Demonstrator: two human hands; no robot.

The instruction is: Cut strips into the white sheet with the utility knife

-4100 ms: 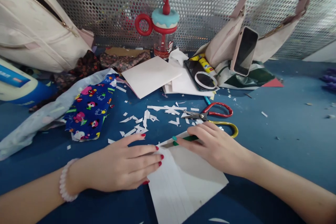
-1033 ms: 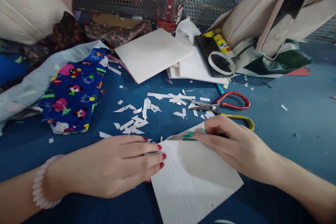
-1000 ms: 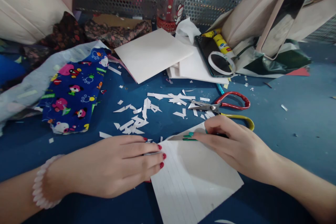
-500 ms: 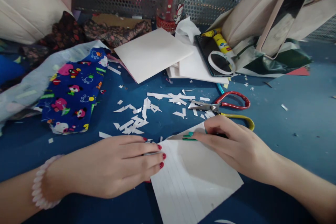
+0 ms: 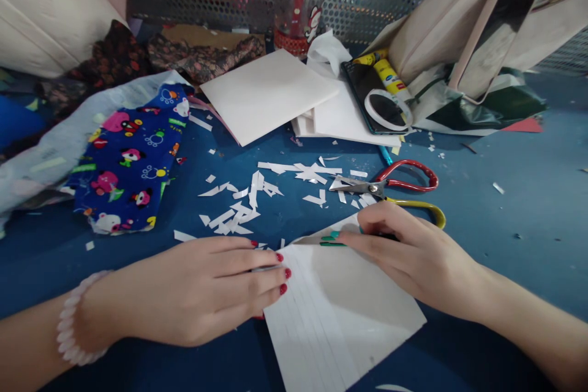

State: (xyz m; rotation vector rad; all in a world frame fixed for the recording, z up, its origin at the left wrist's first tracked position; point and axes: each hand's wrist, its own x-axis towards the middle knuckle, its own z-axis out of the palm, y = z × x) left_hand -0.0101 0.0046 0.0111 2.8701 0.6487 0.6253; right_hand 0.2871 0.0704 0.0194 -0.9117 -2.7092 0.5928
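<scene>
A white sheet of paper (image 5: 349, 312) with several parallel slits lies on the blue table in front of me. My left hand (image 5: 202, 291), with red nails and a bead bracelet on the wrist, rests flat on the sheet's left edge with its fingers stretched out. At the sheet's far corner, my right hand (image 5: 413, 257) is closed round a green-handled cutter (image 5: 328, 241). The cutter's tip lies on the paper and points left, towards my left fingertips.
Red-and-yellow scissors (image 5: 390, 188) lie just beyond my right hand, among white paper scraps (image 5: 257, 196). Farther back are stacked white sheets (image 5: 271, 95), a tape roll (image 5: 388, 109) on a phone, a glue stick, bags and a red bottle. Patterned blue cloth (image 5: 133, 159) lies at left.
Over the last second nothing has visibly moved. Compared with four seconds ago the view has dropped closer to the table, while both hands stay on the sheet.
</scene>
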